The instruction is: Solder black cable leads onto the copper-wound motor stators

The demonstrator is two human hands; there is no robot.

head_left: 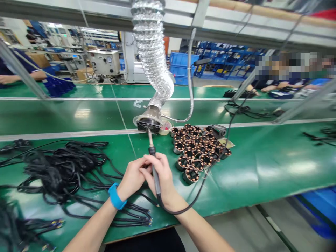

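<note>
My right hand is closed around a soldering iron, whose tip points away from me toward the mouth of the fume duct. My left hand, with a blue band at the wrist, meets the right one, its fingertips pinched together. Whatever lies between those fingertips is hidden. To the right stand several motor stators with copper windings, grouped on the green bench mat. Black cables lie in a tangled heap on the left, some with bare coloured wire ends near my forearms.
A silver flexible duct hangs down to a black-grilled hood. Beside it sits a tape roll. The iron's cord loops over my right wrist and past the stators. Other people work across the bench.
</note>
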